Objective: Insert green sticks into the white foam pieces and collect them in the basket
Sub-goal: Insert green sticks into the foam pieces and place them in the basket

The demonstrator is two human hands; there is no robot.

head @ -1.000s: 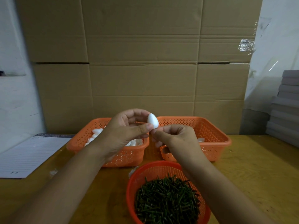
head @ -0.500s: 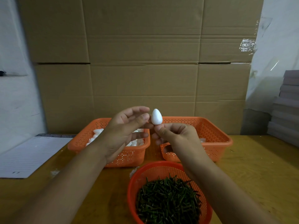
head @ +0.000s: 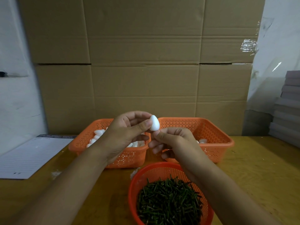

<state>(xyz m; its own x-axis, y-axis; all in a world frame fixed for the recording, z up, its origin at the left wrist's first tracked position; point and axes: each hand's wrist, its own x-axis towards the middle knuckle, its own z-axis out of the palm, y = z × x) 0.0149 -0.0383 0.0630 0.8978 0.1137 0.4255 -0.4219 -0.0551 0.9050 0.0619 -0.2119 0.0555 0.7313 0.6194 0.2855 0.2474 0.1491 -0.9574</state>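
Observation:
My left hand (head: 128,132) pinches a white egg-shaped foam piece (head: 154,122) between thumb and fingers, pointed end up, above the gap between the two rectangular baskets. My right hand (head: 175,142) pinches at the foam's lower end with thumb and forefinger; whatever is between those fingertips is hidden. Green sticks (head: 168,202) fill a round orange basket (head: 138,179) at the near edge, under my right forearm. The left orange basket (head: 81,143) holds several loose foam pieces (head: 97,132). Another foam piece (head: 203,140) shows in the right orange basket (head: 215,129).
A lined notepad (head: 32,153) lies on the wooden table (head: 251,168) at the left. Flattened cardboard (head: 146,62) stands as a wall right behind the baskets. A stack of grey boards (head: 289,108) rises at the right edge.
Half a second ago my left fingers had loosened off the foam, which stood on my right fingertips. Now my left thumb and fingers grip it again.

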